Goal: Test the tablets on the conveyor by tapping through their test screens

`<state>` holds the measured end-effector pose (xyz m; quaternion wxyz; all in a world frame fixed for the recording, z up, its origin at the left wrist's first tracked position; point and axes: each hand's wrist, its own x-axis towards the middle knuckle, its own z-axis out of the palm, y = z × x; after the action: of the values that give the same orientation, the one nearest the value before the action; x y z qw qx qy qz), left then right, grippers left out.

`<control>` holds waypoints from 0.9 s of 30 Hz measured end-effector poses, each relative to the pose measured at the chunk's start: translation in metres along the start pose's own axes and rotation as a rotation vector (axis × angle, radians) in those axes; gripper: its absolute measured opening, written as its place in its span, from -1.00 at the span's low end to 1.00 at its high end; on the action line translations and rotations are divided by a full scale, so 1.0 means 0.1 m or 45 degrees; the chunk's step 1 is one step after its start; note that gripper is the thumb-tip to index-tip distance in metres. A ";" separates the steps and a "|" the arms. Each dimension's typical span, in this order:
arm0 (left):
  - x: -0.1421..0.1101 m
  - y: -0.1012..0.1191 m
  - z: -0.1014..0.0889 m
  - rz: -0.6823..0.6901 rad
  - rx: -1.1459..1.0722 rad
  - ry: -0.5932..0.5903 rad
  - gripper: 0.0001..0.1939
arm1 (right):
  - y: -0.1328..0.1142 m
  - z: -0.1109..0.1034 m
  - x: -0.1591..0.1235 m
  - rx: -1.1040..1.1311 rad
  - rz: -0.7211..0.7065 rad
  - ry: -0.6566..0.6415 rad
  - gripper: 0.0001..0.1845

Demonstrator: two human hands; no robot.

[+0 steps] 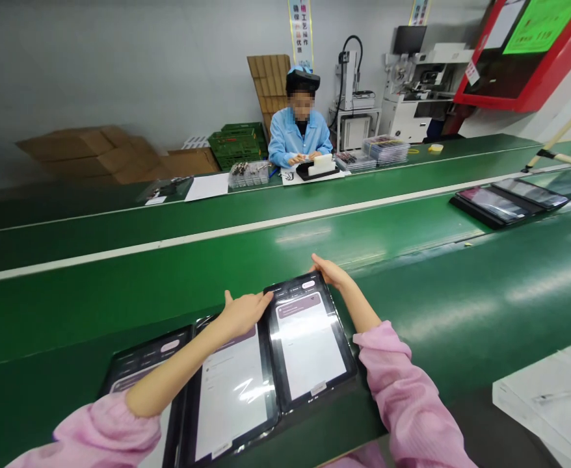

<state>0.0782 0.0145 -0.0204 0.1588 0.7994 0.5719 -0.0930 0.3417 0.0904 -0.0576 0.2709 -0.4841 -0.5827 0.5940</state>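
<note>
Three black-framed tablets with lit white screens lie side by side in front of me. The right tablet (309, 351) is between my two hands, its top edge turned away from me. My left hand (243, 314) grips its upper left corner with the fingertips, the forearm crossing over the middle tablet (231, 396) and the left tablet (142, 354). Around the upper right corner of the right tablet curls my right hand (330, 270), its fingers partly behind the edge. My left forearm hides part of the left and middle screens.
A green conveyor belt (207, 250) with a pale rail runs across beyond the bench. More tablets (503, 203) rest on a dark stack at the right. A co-worker in blue (300, 133) sits opposite, beside trays of parts (249, 174). White sheets (553, 396) lie at lower right.
</note>
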 end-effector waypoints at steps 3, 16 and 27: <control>0.02 -0.23 0.02 -0.016 -0.092 0.025 -0.47 | -0.09 -0.04 -0.05 0.053 -0.021 -0.016 -0.21; -0.26 -0.56 -0.14 -0.098 -0.559 0.041 -0.38 | 0.13 0.02 -0.06 -0.305 -0.062 -0.026 -0.45; -1.17 -1.51 -0.19 -0.454 -0.583 0.002 -0.36 | 0.09 0.04 -0.07 -0.472 -0.012 0.107 -0.44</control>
<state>-0.1031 -0.0378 0.0132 0.3156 0.6296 0.7098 0.0127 0.3429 0.0806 -0.0653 0.2040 -0.5473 -0.6726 0.4543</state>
